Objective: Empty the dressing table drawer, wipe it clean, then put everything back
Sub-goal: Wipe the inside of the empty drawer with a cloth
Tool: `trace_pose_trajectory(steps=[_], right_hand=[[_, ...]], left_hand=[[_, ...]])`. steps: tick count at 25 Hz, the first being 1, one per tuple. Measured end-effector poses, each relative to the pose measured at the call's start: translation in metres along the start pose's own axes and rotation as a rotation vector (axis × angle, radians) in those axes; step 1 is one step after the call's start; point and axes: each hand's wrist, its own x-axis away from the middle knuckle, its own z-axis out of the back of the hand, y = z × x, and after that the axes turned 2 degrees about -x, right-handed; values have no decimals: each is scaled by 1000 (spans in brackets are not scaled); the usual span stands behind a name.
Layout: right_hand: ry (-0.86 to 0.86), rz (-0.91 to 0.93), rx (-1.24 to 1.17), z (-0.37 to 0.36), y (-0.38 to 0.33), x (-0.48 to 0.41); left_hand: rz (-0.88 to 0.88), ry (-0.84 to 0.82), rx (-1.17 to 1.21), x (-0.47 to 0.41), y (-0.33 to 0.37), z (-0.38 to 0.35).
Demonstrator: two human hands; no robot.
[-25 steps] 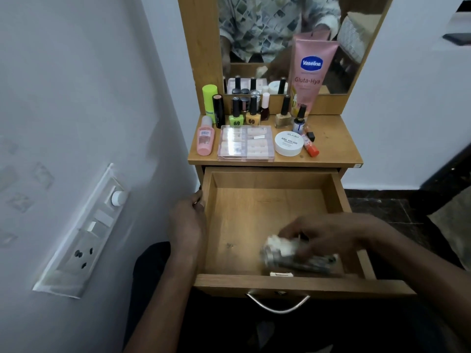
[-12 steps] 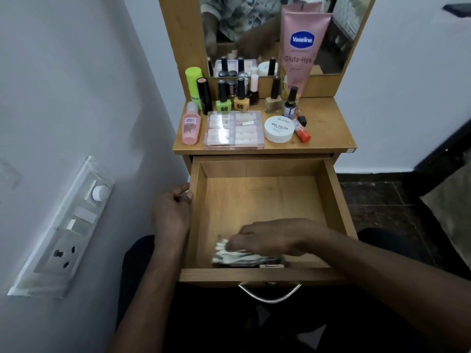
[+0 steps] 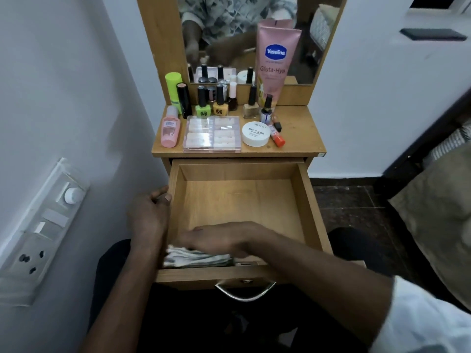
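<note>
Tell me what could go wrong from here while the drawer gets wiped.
1. The drawer is pulled far out and the right hand presses the cloth down at its front. That load might strain or tip it, though the left hand grips its side.
2. The clear box and pink bottle sit at the tabletop's front edge, so a jolt could drop them into the drawer.
3. The tall tube stands against the mirror and could topple the nail polish bottles.

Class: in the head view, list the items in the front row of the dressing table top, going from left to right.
pink bottle → clear plastic box → white round tub → orange-capped tube
</note>
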Motion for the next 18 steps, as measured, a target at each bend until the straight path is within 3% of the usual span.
trace_pose_trajectory(steps=[3, 10, 15, 18], right_hand=[[11, 6, 19, -2, -5, -5], [88, -376, 270, 54, 73, 92], [-14, -248, 570, 69, 81, 83], [116, -93, 871, 90, 69, 73]], left_hand=[[-8, 2, 2, 3, 3, 0], [-8, -8, 28, 3, 4, -1], [-112, -7, -90, 3, -1, -1], [-167, 5, -121, 2, -1, -3]])
